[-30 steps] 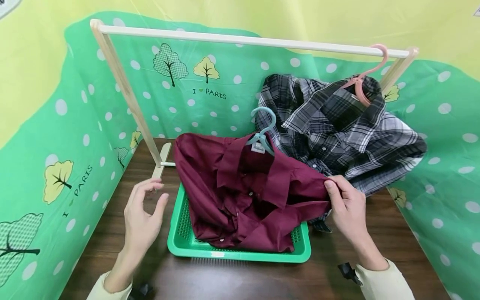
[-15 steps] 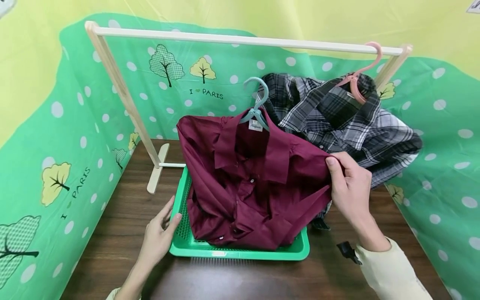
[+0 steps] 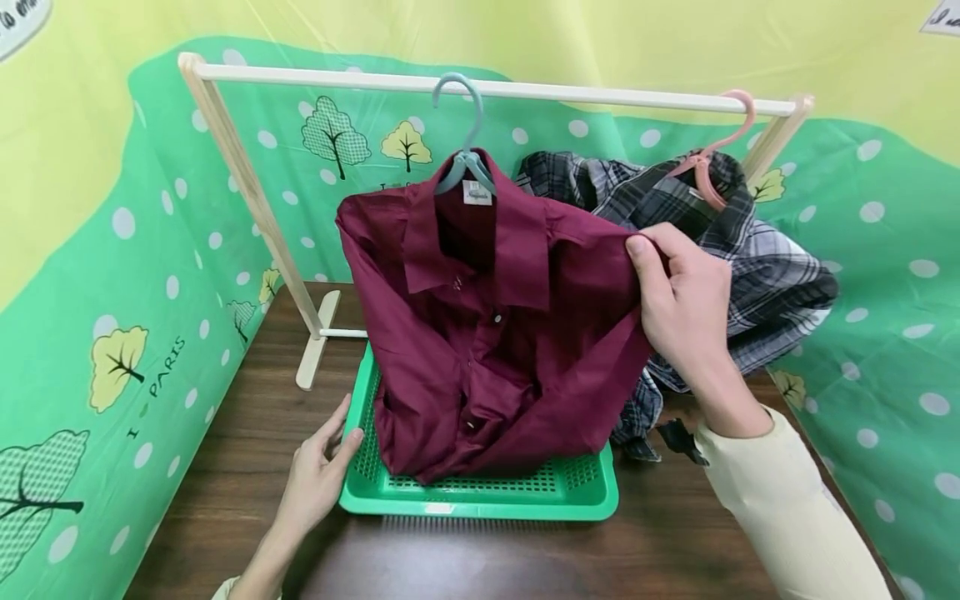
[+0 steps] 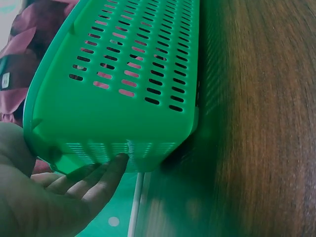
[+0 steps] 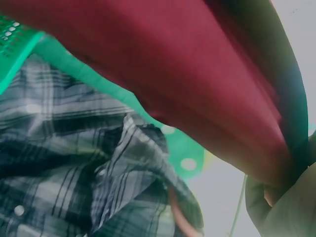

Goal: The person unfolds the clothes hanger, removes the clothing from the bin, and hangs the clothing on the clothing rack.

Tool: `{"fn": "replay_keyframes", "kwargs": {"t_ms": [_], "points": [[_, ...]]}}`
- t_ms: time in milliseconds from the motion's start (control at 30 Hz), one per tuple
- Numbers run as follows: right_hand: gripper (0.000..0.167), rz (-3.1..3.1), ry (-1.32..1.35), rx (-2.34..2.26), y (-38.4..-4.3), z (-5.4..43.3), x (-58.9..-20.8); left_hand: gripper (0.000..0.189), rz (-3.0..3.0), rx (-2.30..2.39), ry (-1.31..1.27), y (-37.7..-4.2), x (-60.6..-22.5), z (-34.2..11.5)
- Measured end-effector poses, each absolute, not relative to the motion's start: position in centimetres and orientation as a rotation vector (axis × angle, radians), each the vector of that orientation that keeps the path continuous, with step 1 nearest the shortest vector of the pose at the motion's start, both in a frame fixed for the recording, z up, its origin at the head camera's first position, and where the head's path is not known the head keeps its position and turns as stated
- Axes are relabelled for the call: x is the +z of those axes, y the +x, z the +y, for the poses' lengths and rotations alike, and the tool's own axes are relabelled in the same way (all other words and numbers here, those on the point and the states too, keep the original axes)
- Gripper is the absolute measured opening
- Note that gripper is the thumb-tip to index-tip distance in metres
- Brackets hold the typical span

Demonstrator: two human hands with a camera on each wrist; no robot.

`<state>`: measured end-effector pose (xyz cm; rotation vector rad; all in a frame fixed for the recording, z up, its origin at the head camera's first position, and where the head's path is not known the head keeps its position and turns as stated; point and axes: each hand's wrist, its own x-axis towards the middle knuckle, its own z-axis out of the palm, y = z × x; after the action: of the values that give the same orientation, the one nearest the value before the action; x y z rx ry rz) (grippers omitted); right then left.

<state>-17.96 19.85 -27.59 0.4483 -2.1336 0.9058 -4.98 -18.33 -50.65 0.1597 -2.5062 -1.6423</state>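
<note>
A maroon button-up shirt hangs on a light-blue hanger, its lower part gathered in a green plastic basket. My right hand pinches the shirt at its shoulder on the right, thumb in front; whether the hanger's arm is inside that pinch is hidden by cloth. In the head view the hanger's hook overlaps the white rail; contact cannot be told. At the basket's left side, my left hand holds the rim, thumb at the top edge and fingers along the outer wall.
A wooden clothes rack stands behind the basket. On its right end, a black-and-white plaid shirt hangs from a pink hanger, partly behind my right hand. Patterned green cloth surrounds the brown tabletop.
My right hand has raised the maroon shirt and its hanger up and leftward, toward the rail. My left hand has come down onto the basket's left rim.
</note>
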Motion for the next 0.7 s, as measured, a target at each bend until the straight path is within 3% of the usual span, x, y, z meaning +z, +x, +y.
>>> {"fn": "replay_keyframes", "kwargs": {"t_ms": [700], "points": [[0.025, -2.256, 0.386, 0.937, -21.0, 13.2, -24.5, 0.058, -2.495, -1.707, 0.190, -4.9, -50.7, -18.2]]}}
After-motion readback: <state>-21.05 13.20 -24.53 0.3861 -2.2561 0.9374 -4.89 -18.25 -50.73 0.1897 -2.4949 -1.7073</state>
